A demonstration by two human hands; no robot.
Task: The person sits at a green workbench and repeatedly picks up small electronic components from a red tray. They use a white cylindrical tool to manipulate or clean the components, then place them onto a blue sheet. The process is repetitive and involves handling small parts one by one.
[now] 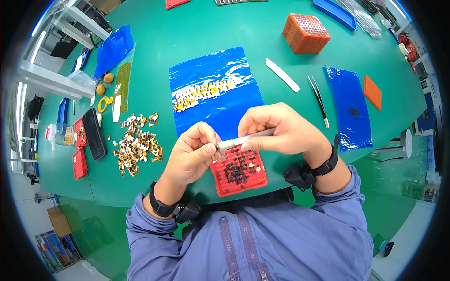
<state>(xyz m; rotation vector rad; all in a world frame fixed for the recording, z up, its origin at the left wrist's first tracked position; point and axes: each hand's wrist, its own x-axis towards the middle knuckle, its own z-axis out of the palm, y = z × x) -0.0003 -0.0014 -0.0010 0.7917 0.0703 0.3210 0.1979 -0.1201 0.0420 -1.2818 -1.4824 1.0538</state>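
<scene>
Above the red tray, my right hand grips a slim grey-and-white pen-shaped tool, its tip pointing left. My left hand is closed in a pinch at that tip; whatever sits between its fingertips is too small to make out. Many small black parts and a few pale bits lie in the tray. Behind my hands is a blue film sheet, with rows of small white-and-yellow pieces across it. A loose heap of similar brown-and-white pieces is left of my left hand.
Tweezers and a white strip lie to the right, near a second blue sheet with black parts. An orange tray stack stands farther back. Leftward are a black case, small red trays and yellow scissors.
</scene>
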